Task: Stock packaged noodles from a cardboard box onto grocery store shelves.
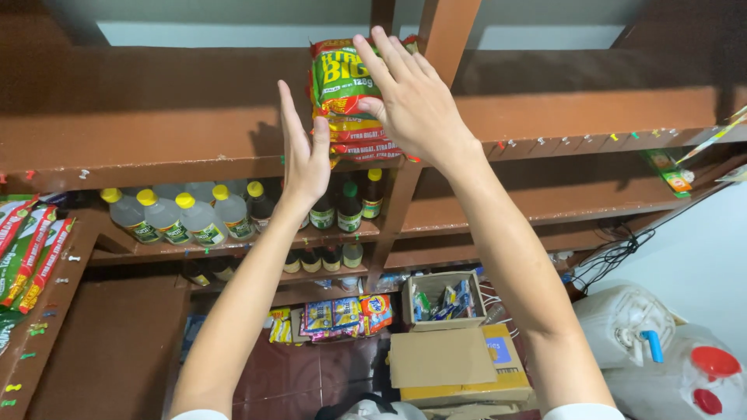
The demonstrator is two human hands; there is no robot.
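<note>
The stack of snack packets [350, 101] already stands on the top shelf [156, 117], far and up. The right hand [416, 101] lies spread over its front, the left hand [303, 155] presses flat, fingers together, against its left side. Only straightening seems left.

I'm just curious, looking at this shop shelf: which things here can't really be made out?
- Stack of snack packets, head view: the right hand covers its right side.
- Dark bottles on the lower shelf: shadowed, too small to identify.
- Small open box: its contents are too small to identify.
</note>
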